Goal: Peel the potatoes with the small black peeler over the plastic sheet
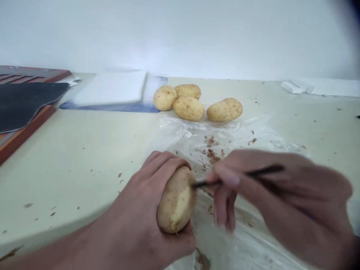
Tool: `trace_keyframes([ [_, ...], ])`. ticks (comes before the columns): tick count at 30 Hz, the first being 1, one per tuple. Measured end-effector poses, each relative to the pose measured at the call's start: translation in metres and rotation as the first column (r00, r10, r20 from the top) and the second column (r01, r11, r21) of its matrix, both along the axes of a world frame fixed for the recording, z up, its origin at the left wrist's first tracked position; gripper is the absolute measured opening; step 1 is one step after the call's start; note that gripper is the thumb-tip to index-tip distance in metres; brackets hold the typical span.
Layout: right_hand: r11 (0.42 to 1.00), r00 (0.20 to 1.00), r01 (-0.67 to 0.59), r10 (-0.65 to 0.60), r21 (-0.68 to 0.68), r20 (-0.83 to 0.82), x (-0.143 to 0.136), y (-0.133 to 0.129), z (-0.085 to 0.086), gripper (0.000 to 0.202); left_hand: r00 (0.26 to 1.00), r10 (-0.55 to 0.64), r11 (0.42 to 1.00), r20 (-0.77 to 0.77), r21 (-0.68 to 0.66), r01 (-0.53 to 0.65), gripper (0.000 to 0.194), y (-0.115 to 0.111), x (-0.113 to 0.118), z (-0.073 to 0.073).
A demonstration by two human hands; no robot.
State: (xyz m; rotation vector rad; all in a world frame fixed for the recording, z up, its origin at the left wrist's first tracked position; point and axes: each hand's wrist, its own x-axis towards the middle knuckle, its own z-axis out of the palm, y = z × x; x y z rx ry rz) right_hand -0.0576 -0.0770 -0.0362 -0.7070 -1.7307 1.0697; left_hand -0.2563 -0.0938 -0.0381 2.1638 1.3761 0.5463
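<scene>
My left hand (146,210) is wrapped around a potato (178,202), which stands tilted over the front part of the table. A pale yellow strip without skin runs down the potato's side; brown skin covers the rest that shows. Between the fingers of my right hand (258,191) is a thin dark stick-like tool (208,183), its tip touching the potato's upper right side. Motion blurs this hand, so the tool's exact kind cannot be made out. Below both hands lies a crumpled clear plastic sheet (253,135) with brown skin scraps (213,154) on it.
Several pale potatoes (189,108) lie behind the sheet. A white pad (112,88) rests on a blue-edged folder (112,108) at the back left. An orange-edged rack with a black mat (28,101) is far left. White paper strips (332,87) lie back right, against the wall.
</scene>
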Motion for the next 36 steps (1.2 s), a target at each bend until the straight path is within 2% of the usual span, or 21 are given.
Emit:
trace_keyframes([
  [6,0.995,0.999,-0.046,0.045,-0.094,-0.01,0.001,-0.008,0.002,0.01,1.0,-0.011,1.0,0.012,-0.017,0.011,0.057,0.001,-0.002,-0.001],
  [10,0.986,0.998,-0.017,0.007,-0.167,-0.061,0.01,-0.008,0.011,0.023,1.0,-0.01,1.0,-0.022,-0.006,0.01,0.052,0.004,0.0,0.001],
  [12,0.98,0.997,-0.076,0.078,-0.186,0.008,0.011,-0.007,0.014,0.024,1.0,-0.006,1.0,-0.018,-0.024,0.005,0.055,0.005,0.001,0.001],
  [14,0.979,0.993,-0.11,0.115,-0.173,0.019,0.011,-0.007,0.012,0.024,1.0,-0.001,0.999,-0.008,-0.039,0.001,0.053,0.005,0.001,0.0],
  [17,0.986,0.989,-0.014,-0.011,-0.164,-0.15,0.008,-0.008,0.005,0.018,1.0,0.006,0.999,-0.003,-0.036,-0.006,0.048,0.006,0.0,0.0],
  [18,0.981,0.988,-0.038,0.008,-0.192,-0.157,0.007,-0.01,0.002,0.02,1.0,0.001,0.999,-0.004,-0.039,-0.001,0.048,0.006,0.0,0.0],
  [22,0.978,0.99,-0.083,0.058,-0.193,-0.128,0.006,-0.014,-0.001,0.031,1.0,-0.01,0.998,0.004,-0.057,0.01,0.045,0.006,-0.002,0.002],
  [24,0.983,0.988,-0.053,0.026,-0.174,-0.153,0.007,-0.012,0.0,0.018,1.0,0.007,0.998,0.001,-0.058,-0.007,0.045,0.006,-0.003,0.002],
  [26,0.98,0.989,-0.047,0.019,-0.195,-0.146,0.009,-0.009,0.002,0.018,1.0,0.01,0.997,-0.006,-0.079,-0.011,0.047,0.006,-0.004,0.001],
  [29,0.965,0.989,-0.143,0.134,-0.218,-0.056,0.008,-0.005,0.005,0.029,1.0,-0.007,0.995,0.0,-0.1,0.007,0.049,0.007,-0.005,-0.001],
  [30,0.967,0.989,-0.147,0.138,-0.206,-0.056,0.008,-0.004,0.005,0.027,1.0,-0.009,0.995,0.0,-0.097,0.009,0.049,0.007,-0.005,-0.001],
  [33,0.987,0.987,-0.036,0.01,-0.158,-0.159,0.008,-0.003,0.005,0.02,1.0,-0.007,0.997,-0.004,-0.078,0.006,0.051,0.007,-0.005,-0.002],
  [36,0.975,0.994,-0.105,0.096,-0.194,-0.053,0.011,-0.003,0.005,0.028,1.0,-0.013,0.996,0.01,-0.084,0.014,0.049,0.007,-0.005,-0.002],
])
